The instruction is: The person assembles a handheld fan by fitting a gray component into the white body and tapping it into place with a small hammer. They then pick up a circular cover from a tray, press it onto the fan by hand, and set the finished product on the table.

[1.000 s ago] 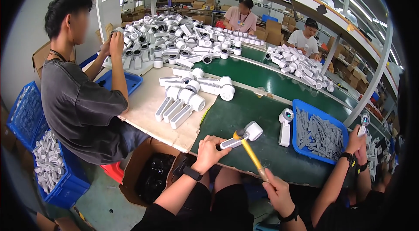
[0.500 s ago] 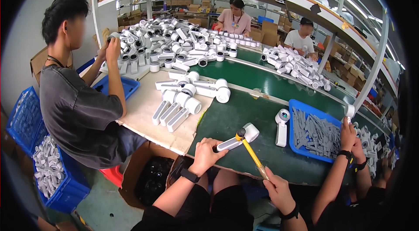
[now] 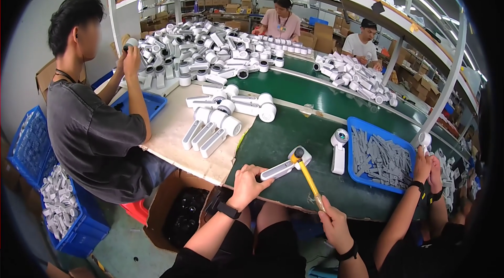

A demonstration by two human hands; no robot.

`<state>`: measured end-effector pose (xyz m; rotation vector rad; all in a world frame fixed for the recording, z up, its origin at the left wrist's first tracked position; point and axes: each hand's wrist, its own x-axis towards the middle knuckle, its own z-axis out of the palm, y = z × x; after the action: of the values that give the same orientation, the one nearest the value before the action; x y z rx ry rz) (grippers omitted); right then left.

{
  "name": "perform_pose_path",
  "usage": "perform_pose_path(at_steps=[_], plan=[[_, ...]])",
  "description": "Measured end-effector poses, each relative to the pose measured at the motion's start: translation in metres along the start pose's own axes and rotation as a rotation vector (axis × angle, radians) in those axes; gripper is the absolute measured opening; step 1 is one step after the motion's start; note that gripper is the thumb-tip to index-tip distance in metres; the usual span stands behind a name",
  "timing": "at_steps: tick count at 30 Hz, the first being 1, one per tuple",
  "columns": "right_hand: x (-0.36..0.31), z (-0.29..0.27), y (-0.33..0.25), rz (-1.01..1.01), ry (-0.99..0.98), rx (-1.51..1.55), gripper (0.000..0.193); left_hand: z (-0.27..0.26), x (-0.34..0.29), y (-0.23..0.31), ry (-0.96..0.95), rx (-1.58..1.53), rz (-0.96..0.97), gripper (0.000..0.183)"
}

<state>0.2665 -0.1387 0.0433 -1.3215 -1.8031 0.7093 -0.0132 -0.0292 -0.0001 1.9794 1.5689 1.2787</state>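
My left hand point(image 3: 247, 187) is closed around the handle end of a white handheld fan point(image 3: 277, 171) with a grey strip, holding it low over the green tabletop point(image 3: 273, 136). Its round head points away to the right. In my right hand point(image 3: 336, 229) is a hammer point(image 3: 311, 181) with a yellow handle and small black head. The hammer's head overlaps the fan's round head in view; whether they touch I cannot tell. Another white fan point(image 3: 339, 157) lies to the right of mine, its round opening facing up.
A blue tray point(image 3: 353, 175) of grey strips stands to the right, near a co-worker's hands point(image 3: 424, 165) holding a white piece. Several fans point(image 3: 212, 141) lie on beige board to the left. Large fan piles point(image 3: 205, 49) stand farther back. A person point(image 3: 94, 99) sits at left.
The hammer's head has moved slightly right and away from me, onto the fan's head in view. The fan's round head has turned a little. My left hand has stayed in place.
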Motion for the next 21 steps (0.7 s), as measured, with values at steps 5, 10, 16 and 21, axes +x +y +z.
perform_pose_path(at_steps=[5, 10, 16, 21], plan=[[0.000, 0.001, 0.000, -0.069, 0.102, 0.012, 0.046, 0.002, -0.001, -0.001, 0.000, 0.005, 0.009, 0.028], [0.002, -0.002, 0.011, 0.028, -0.033, 0.007, 0.046, 0.003, -0.004, 0.000, 0.020, 0.054, 0.045, 0.027], [-0.011, -0.006, -0.003, 0.154, 0.055, 0.332, 0.050, -0.013, 0.002, 0.008, -0.205, -0.867, -0.453, 0.041], [-0.009, 0.002, -0.005, 0.152, -0.037, 0.367, 0.051, -0.029, -0.002, -0.032, -0.424, -1.623, -0.649, 0.041]])
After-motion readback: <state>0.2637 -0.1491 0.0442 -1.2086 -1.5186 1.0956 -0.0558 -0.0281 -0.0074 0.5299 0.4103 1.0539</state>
